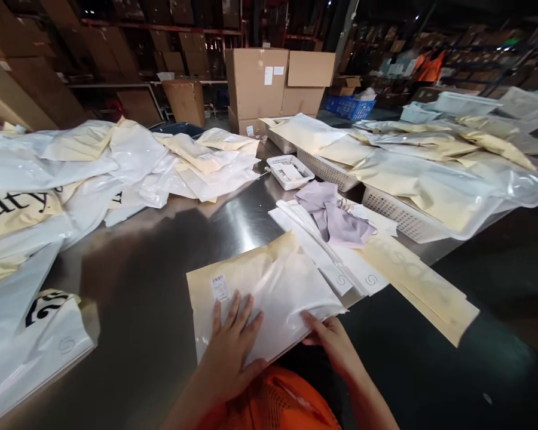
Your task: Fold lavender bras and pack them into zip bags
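A white and cream plastic mailing bag (273, 280) lies on the metal table (147, 298) at its front edge. A small barcode label (220, 287) is stuck near its left side. My left hand (234, 334) rests flat on the bag just below the label, fingers spread. At the bag's lower right edge, my right hand (325, 334) pinches it between thumb and fingers. Behind the bag lie flat white bags (309, 251) with a round logo, and a crumpled lilac cloth (334, 215) on top of them.
Filled bags (130, 155) are heaped along the left. White perforated baskets (394, 215) on the right hold more bags. A small white basket (290, 172) stands at the back centre. Cream flat bags (421, 286) overhang the right edge. Large cartons (257, 83) stand behind the table.
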{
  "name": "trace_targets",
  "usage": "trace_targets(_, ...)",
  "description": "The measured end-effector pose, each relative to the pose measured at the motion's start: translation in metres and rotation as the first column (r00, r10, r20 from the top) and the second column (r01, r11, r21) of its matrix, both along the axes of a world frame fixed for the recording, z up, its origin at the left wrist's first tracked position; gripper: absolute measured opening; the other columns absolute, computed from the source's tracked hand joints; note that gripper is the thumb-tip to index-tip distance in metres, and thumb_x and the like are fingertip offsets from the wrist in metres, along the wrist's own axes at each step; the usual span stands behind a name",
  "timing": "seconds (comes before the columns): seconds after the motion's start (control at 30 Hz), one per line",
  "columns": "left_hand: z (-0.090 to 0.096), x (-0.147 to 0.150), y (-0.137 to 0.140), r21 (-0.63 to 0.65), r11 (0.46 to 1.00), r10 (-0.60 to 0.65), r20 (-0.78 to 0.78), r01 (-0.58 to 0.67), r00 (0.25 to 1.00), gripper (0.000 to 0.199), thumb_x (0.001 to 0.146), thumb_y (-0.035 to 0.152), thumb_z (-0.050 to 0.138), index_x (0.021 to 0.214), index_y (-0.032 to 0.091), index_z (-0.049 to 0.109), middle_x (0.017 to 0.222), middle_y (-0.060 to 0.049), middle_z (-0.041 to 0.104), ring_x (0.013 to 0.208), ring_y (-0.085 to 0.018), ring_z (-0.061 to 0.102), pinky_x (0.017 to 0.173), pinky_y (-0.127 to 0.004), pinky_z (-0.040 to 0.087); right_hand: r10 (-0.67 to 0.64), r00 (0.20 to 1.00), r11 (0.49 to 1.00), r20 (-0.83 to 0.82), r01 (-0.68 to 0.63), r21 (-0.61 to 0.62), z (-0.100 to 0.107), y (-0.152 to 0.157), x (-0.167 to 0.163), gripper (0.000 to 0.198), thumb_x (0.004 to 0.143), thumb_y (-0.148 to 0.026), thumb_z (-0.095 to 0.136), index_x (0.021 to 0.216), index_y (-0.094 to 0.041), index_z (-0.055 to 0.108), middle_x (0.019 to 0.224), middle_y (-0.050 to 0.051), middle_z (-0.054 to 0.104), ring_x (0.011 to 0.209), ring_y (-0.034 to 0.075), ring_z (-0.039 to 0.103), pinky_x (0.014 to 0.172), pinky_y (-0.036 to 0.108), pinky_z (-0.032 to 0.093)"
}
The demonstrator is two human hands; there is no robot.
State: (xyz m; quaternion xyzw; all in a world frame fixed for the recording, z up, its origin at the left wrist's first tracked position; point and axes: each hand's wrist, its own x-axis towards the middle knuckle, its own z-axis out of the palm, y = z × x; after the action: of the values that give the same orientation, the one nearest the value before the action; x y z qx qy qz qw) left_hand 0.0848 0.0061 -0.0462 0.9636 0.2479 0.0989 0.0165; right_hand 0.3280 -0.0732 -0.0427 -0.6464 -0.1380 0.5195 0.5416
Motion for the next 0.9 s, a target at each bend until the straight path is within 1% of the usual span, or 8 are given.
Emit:
trace_targets(0.13, 0.033, -0.038, 0.005, 0.016, 0.996, -0.091, 0.039, 0.091, 0.995, 0.088, 0.08, 0.067, 0.06, 0.149, 0.019, 0.037, 0.157, -0.015, 0.03, 0.145, -0.041, 0.023, 0.116, -0.063, 0.02, -0.024, 0.969, 0.992, -0.246, 0.054, 0.115, 0.033, 0.014, -0.007, 0.026, 0.067, -0.024, 0.084, 0.083, -0.013, 0.068, 0.064, 0.003, 0.069, 0.051, 0.016, 0.066, 0.048, 0.023, 0.059)
trace_targets(0.23, 0.068, -0.065, 0.026, 0.165, 0.983, -0.106, 0.123, 0.085, 0.987, 0.056, 0.091, 0.035, 0.054, 0.144, 0.019, 0.045, 0.143, -0.009, 0.054, 0.134, -0.028, 0.047, 0.12, -0.048, 0.026, 0.083, 0.948, 0.974, -0.306, -0.012, 0.226, 0.079, 0.046, -0.006, 0.015, 0.076, -0.019, 0.076, 0.079, -0.009, 0.066, 0.061, 0.007, 0.069, 0.048, 0.015, 0.067, 0.046, 0.017, 0.057)
trace_targets(0.3, 0.095, -0.075, 0.053, 0.233, 0.972, -0.021, 0.256, -0.04, 0.967, 0.043, 0.091, 0.018, 0.044, 0.133, 0.021, 0.056, 0.126, -0.005, 0.067, 0.115, -0.021, 0.063, 0.112, -0.038, 0.04, 0.154, 0.95, 0.949, -0.272, -0.065, 0.308, 0.113, 0.076, -0.004, 0.012, 0.085, -0.017, 0.067, 0.079, -0.007, 0.065, 0.063, 0.012, 0.071, 0.053, 0.016, 0.07, 0.045, 0.015, 0.055)
trace_targets(0.37, 0.123, -0.076, 0.086, 0.182, 0.955, 0.162, 0.341, -0.234, 0.926, 0.033, 0.094, 0.027, 0.044, 0.117, 0.021, 0.067, 0.113, -0.004, 0.073, 0.099, -0.021, 0.07, 0.091, -0.031, 0.054, 0.172, 0.959, 0.932, -0.225, -0.085, 0.351, 0.142, 0.111, -0.003, 0.017, 0.091, -0.016, 0.059, 0.078, -0.006, 0.063, 0.064, 0.013, 0.072, 0.057, 0.016, 0.071, 0.047, 0.015, 0.055)
trace_targets(0.47, 0.161, -0.067, 0.136, -0.069, 0.901, 0.427, 0.319, -0.429, 0.846, 0.047, 0.094, 0.047, 0.043, 0.103, 0.009, 0.069, 0.089, 0.001, 0.073, 0.079, -0.017, 0.069, 0.078, -0.033, 0.055, 0.191, 0.962, 0.929, -0.197, -0.113, 0.352, 0.171, 0.157, -0.002, 0.022, 0.096, -0.017, 0.052, 0.082, -0.004, 0.064, 0.066, 0.012, 0.073, 0.057, 0.014, 0.071, 0.048, 0.015, 0.055)
trace_targets(0.6, 0.192, -0.055, 0.166, -0.08, 0.885, 0.453, 0.375, -0.458, 0.809, 0.06, 0.097, 0.047, 0.029, 0.1, 0.002, 0.068, 0.088, -0.001, 0.071, 0.086, -0.019, 0.069, 0.078, -0.034, 0.052, 0.197, 0.961, 0.927, -0.193, -0.118, 0.356, 0.187, 0.186, 0.004, 0.022, 0.096, -0.018, 0.052, 0.086, -0.003, 0.065, 0.068, 0.012, 0.073, 0.057, 0.014, 0.071, 0.049, 0.016, 0.056)
trace_targets(0.73, 0.18, -0.046, 0.126, -0.017, 0.95, 0.291, 0.416, -0.312, 0.862, 0.039, 0.095, 0.04, 0.047, 0.105, 0.01, 0.07, 0.095, -0.003, 0.075, 0.087, -0.021, 0.07, 0.078, -0.032, 0.055, 0.073, 0.971, 0.932, -0.228, 0.015, 0.363, 0.174, 0.158, 0.01, 0.025, 0.098, -0.024, 0.047, 0.085, -0.008, 0.062, 0.064, 0.007, 0.07, 0.053, 0.013, 0.067, 0.05, 0.018, 0.056)
trace_targets(0.9, 0.074, -0.031, 0.037, 0.056, 0.998, -0.043, 0.482, 0.018, 0.875, 0.029, 0.091, 0.026, 0.051, 0.11, 0.032, 0.072, 0.1, 0.0, 0.076, 0.083, -0.016, 0.072, 0.069, -0.021, 0.058, -0.003, 0.96, 0.959, -0.282, 0.082, 0.271, 0.086, 0.097, -0.011, 0.021, 0.093, -0.039, 0.051, 0.095, -0.02, 0.059, 0.076, 0.005, 0.069, 0.057, 0.019, 0.068, 0.048, 0.031, 0.056)
